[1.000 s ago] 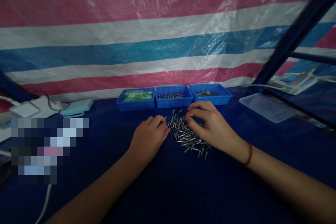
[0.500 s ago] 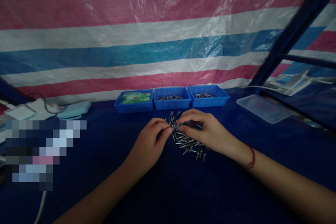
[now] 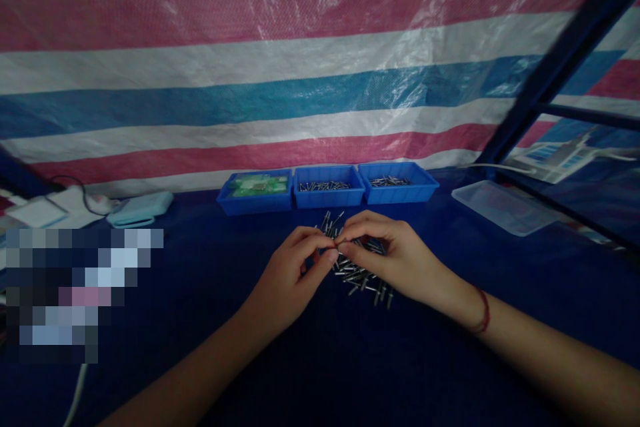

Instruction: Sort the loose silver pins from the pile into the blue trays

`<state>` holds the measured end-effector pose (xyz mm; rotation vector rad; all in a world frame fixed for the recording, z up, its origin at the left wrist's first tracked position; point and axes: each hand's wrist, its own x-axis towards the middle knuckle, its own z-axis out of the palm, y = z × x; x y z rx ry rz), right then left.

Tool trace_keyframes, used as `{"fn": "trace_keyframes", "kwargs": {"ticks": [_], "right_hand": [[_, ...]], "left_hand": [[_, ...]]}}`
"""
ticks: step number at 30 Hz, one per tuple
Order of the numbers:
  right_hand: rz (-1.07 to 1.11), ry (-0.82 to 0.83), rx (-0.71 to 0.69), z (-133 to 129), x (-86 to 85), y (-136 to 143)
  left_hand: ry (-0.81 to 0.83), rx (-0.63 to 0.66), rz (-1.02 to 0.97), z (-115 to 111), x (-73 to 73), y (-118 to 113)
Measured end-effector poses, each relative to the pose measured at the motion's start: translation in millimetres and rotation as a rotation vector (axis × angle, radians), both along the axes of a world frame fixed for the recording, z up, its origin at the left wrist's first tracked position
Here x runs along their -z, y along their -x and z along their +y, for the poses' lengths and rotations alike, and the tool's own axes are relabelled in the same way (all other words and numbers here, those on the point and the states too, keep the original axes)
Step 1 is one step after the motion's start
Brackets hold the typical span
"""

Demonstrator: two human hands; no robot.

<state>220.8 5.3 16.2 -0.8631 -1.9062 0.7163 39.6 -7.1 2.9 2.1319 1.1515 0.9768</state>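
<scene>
A loose pile of metal blind rivets lies on the dark blue table under and between my hands. My left hand reaches in from the left, thumb and forefinger pinched at the pile's near-left side. From the right, my right hand pinches too, its fingertips meeting those of the left over the rivets. Whatever sits between the fingertips is too small and hidden to make out. Part of the pile is covered by my right hand.
Behind the pile stand three blue bins: a left bin with green-and-clear packets, a middle bin and a right bin with small metal pieces. A clear plastic lid lies right. A light-blue case and cables lie left.
My left hand has moved slightly right, and its fingertips now meet those of my right hand. The right hand's thumb and forefinger have closed together.
</scene>
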Motion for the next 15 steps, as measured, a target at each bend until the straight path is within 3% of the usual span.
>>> {"fn": "trace_keyframes", "kwargs": {"ticks": [15], "right_hand": [[0.01, -0.055, 0.041, -3.0, 0.9, 2.0]], "left_hand": [[-0.119, -0.069, -0.049, -1.3, -1.4, 0.8]]}}
